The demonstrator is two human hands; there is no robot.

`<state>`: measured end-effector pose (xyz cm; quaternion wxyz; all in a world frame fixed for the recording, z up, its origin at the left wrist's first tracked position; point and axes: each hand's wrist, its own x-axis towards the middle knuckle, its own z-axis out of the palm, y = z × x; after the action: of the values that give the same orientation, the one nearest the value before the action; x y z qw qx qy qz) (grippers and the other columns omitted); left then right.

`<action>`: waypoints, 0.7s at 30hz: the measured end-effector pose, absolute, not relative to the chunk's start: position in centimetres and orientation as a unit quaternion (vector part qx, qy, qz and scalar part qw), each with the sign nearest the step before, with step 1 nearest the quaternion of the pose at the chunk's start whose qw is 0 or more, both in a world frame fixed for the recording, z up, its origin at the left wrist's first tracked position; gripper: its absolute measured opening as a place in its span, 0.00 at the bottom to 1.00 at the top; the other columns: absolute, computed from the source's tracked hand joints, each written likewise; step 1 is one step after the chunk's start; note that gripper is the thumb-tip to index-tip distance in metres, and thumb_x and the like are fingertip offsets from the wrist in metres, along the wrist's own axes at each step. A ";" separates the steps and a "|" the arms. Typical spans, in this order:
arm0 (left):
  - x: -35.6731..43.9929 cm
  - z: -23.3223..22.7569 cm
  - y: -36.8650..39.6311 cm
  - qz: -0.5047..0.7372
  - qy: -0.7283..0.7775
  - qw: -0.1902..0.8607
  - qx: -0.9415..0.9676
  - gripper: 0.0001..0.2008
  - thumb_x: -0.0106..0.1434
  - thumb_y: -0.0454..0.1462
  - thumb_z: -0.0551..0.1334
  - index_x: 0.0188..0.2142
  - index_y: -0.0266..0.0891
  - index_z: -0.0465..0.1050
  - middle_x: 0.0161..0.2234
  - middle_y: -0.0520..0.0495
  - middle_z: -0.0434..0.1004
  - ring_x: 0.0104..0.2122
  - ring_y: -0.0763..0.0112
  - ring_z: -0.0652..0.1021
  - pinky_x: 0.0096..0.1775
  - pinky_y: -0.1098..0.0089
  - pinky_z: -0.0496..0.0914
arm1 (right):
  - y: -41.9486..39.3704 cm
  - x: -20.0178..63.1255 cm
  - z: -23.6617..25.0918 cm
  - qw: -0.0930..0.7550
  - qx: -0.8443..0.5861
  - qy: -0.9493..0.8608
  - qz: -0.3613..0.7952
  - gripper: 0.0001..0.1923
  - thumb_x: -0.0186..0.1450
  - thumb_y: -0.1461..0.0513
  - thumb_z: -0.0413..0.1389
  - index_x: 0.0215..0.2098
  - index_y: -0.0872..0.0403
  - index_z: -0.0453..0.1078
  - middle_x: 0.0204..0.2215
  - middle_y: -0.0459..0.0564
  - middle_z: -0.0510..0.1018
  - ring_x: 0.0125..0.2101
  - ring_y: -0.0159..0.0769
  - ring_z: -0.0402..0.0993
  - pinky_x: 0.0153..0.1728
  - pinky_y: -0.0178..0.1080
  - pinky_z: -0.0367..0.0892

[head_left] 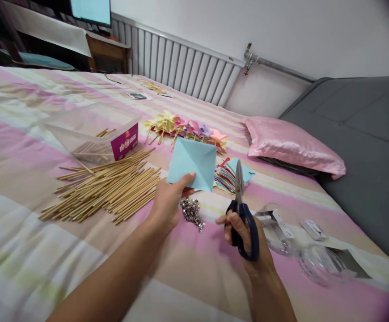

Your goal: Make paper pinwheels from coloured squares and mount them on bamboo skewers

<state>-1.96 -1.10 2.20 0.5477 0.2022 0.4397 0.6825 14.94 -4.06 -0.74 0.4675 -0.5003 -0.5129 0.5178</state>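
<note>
My left hand (169, 201) pinches the lower edge of a light blue paper square (194, 161), thumb on top. Crease lines run diagonally across the paper. In my right hand (248, 237) is a pair of scissors (239, 197) with dark blue handles, blades pointing up and nearly closed, apart from the paper. Beneath and between the hands lies a small pile of shiny metal pins (192, 212). Behind the scissors rests a stack of coloured paper squares (230, 176), a blue one on top.
Many thin wooden sticks (114, 185) lie left, beside a clear plastic box (94, 134) holding more. Finished paper pinwheels (184, 127) lie behind. Clear plastic packaging (325, 264) is at right, near a pink pillow (291, 145). Everything rests on a striped bedspread (80, 259).
</note>
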 end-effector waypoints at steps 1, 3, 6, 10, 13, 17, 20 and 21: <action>-1.4 2.0 -1.4 0.666 0.434 0.571 0.205 0.13 0.43 0.38 0.71 0.27 0.34 0.74 0.26 0.50 0.77 0.25 0.74 0.74 0.29 0.74 0.67 | -4.1 14.8 -0.8 0.482 -0.499 -0.505 0.514 0.20 0.54 0.48 0.61 0.24 0.56 0.67 0.15 0.46 0.70 0.17 0.28 0.64 0.16 0.30 0.55; -0.2 1.7 -2.0 0.633 0.434 0.603 0.218 0.14 0.44 0.40 0.71 0.29 0.34 0.75 0.28 0.48 0.78 0.27 0.73 0.74 0.29 0.74 0.66 | -4.1 14.3 -0.8 0.515 -0.493 -0.482 0.509 0.17 0.52 0.52 0.64 0.25 0.56 0.66 0.17 0.46 0.72 0.21 0.31 0.68 0.18 0.30 0.58; 1.2 1.2 -2.8 0.587 0.440 0.637 0.237 0.15 0.46 0.42 0.70 0.31 0.35 0.75 0.30 0.46 0.78 0.28 0.71 0.74 0.30 0.72 0.65 | -4.2 13.4 -0.7 0.590 -0.485 -0.413 0.496 0.17 0.50 0.56 0.66 0.27 0.54 0.63 0.19 0.42 0.70 0.21 0.29 0.68 0.19 0.30 0.59; 1.5 1.2 -3.2 0.529 0.430 0.667 0.301 0.13 0.48 0.42 0.69 0.29 0.36 0.75 0.27 0.46 0.77 0.27 0.70 0.75 0.28 0.72 0.63 | -3.8 13.4 -0.3 0.653 -0.476 -0.353 0.471 0.18 0.49 0.59 0.67 0.29 0.52 0.61 0.21 0.38 0.65 0.18 0.25 0.65 0.20 0.30 0.61; 0.9 1.4 -2.8 0.501 0.414 0.675 0.349 0.12 0.49 0.43 0.68 0.27 0.35 0.75 0.24 0.47 0.76 0.24 0.72 0.74 0.26 0.73 0.62 | -3.4 14.7 0.1 0.657 -0.462 -0.347 0.484 0.19 0.47 0.61 0.67 0.28 0.52 0.60 0.21 0.37 0.62 0.17 0.21 0.60 0.18 0.29 0.59; -0.4 1.7 -2.1 0.509 0.422 0.657 0.363 0.12 0.49 0.43 0.68 0.25 0.34 0.75 0.21 0.48 0.74 0.18 0.76 0.70 0.22 0.74 0.60 | -3.1 16.8 0.3 0.602 -0.447 -0.375 0.545 0.16 0.49 0.61 0.66 0.28 0.53 0.62 0.20 0.36 0.62 0.16 0.20 0.58 0.17 0.28 0.57; -1.0 1.7 -1.8 0.490 0.411 0.664 0.387 0.10 0.49 0.40 0.68 0.24 0.34 0.74 0.20 0.48 0.72 0.17 0.76 0.69 0.19 0.75 0.59 | -3.1 17.6 0.3 0.572 -0.447 -0.399 0.560 0.16 0.50 0.61 0.66 0.28 0.54 0.63 0.19 0.37 0.61 0.15 0.21 0.57 0.17 0.29 0.56; -1.2 1.6 -1.8 0.483 0.406 0.668 0.395 0.10 0.48 0.40 0.68 0.24 0.34 0.74 0.20 0.48 0.72 0.17 0.75 0.69 0.18 0.75 0.59 | -3.1 17.6 0.3 0.571 -0.449 -0.400 0.559 0.16 0.50 0.60 0.66 0.28 0.54 0.63 0.19 0.37 0.61 0.15 0.21 0.57 0.17 0.29 0.56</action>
<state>-1.17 -1.76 1.64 0.6680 0.3954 0.4057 0.4825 17.63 -3.10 0.29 0.5711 -0.4489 -0.4003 0.5586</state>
